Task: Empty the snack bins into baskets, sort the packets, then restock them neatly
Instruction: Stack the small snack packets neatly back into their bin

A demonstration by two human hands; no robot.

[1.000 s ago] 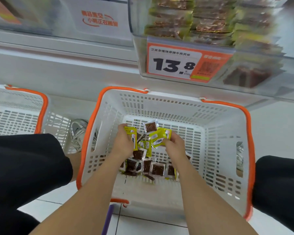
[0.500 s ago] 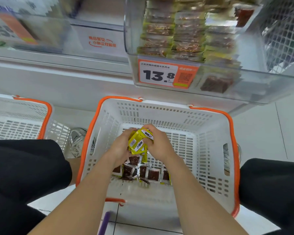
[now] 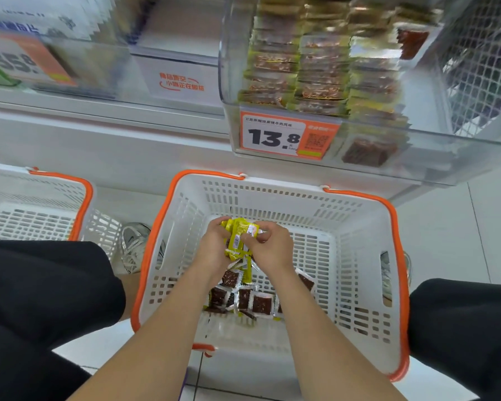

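A white basket with an orange rim [image 3: 356, 227] stands on the floor between my knees. Several small yellow-and-brown snack packets [image 3: 243, 299] lie loose on its bottom. My left hand [image 3: 214, 247] and my right hand [image 3: 268, 248] are pressed together above them, both gripping one bunch of yellow packets [image 3: 237, 234] between them. Above the basket, a clear snack bin [image 3: 324, 82] holds neat stacks of the same packets behind a 13.8 price tag [image 3: 284, 137].
A second white basket with an orange rim [image 3: 41, 198] sits to the left with no packets showing in it. A grey shoe [image 3: 133, 247] is between the two baskets. My black-clad knees flank the middle basket. More clear bins line the shelf at upper left.
My hands, apart with packets in each one second ago, came together and now hold one gathered bunch. The view tilted up, showing more of the bin.
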